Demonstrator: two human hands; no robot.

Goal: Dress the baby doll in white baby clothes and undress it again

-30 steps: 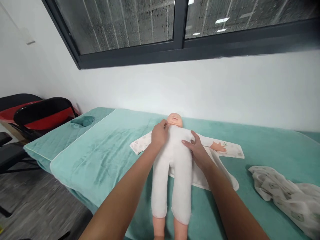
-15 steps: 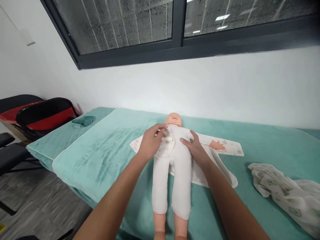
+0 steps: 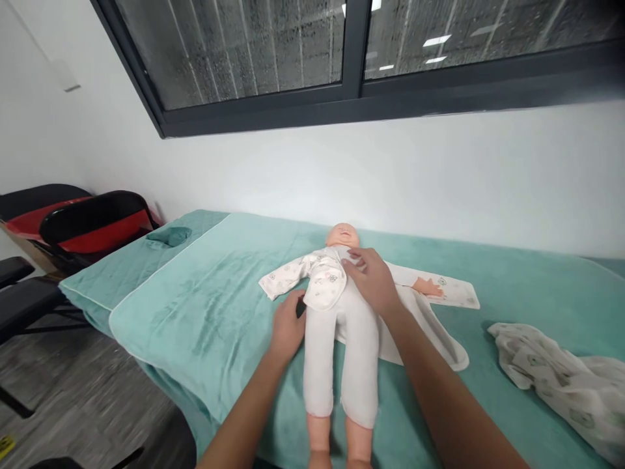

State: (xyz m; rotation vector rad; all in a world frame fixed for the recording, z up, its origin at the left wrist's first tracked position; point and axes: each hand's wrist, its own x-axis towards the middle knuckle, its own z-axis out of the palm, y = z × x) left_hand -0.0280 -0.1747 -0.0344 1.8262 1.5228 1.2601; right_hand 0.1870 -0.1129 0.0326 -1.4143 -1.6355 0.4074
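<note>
A baby doll with a white cloth body lies on its back, head toward the wall. It wears a white printed baby shirt, one sleeve on each arm. The left front panel is folded over the belly, while the right side lies spread on the bed. Beside the doll's hip, my left hand is curled, its fingertips at the shirt's lower left edge. My right hand rests over the chest, fingers bent and apart near the panel's edge, holding nothing I can see.
A teal cover spreads over the bed. Crumpled printed white cloth lies at the right. Black and red folding chairs stand at the left. Behind the bed is a white wall below a dark-framed window.
My left hand has moved from the doll's upper chest down to the shirt's lower left edge. My right hand has shifted up and inward from the doll's side onto its chest.
</note>
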